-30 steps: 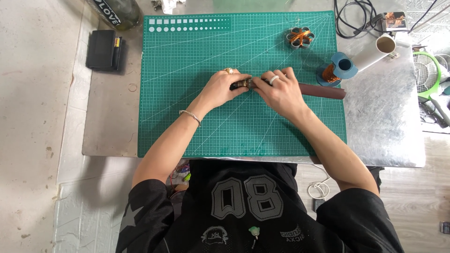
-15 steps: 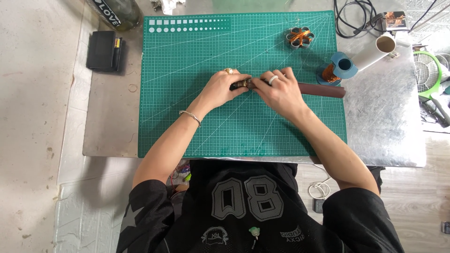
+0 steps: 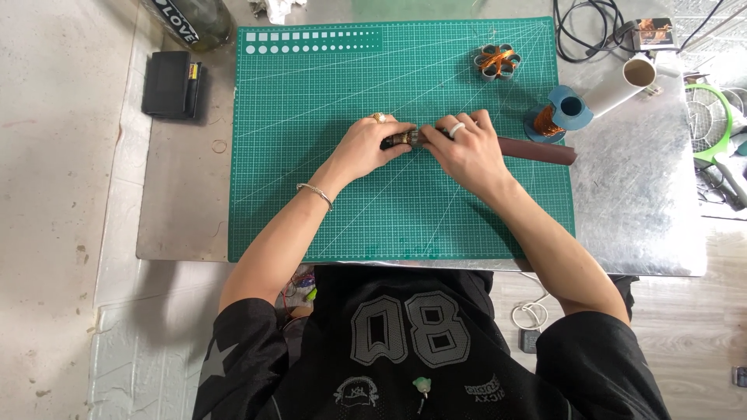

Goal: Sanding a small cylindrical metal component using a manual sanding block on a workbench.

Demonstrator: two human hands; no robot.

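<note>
A long dark brown rod (image 3: 537, 149) lies across the green cutting mat (image 3: 327, 93), pointing right. My left hand (image 3: 372, 144) grips its left end, where a short metallic, wire-wound section (image 3: 406, 138) shows between my hands. My right hand (image 3: 467, 148), with a white ring on one finger, closes over the rod just right of that section. The two hands almost touch. The part of the rod under my palms is hidden.
A blue spool of copper wire (image 3: 559, 115) and a white tube (image 3: 622, 85) lie right of the rod. A small flower-shaped copper coil (image 3: 498, 61) sits at the mat's far right. A black wallet-like case (image 3: 171, 84) lies left; black cables (image 3: 591, 31) and a green racket-like tool (image 3: 712, 124) right.
</note>
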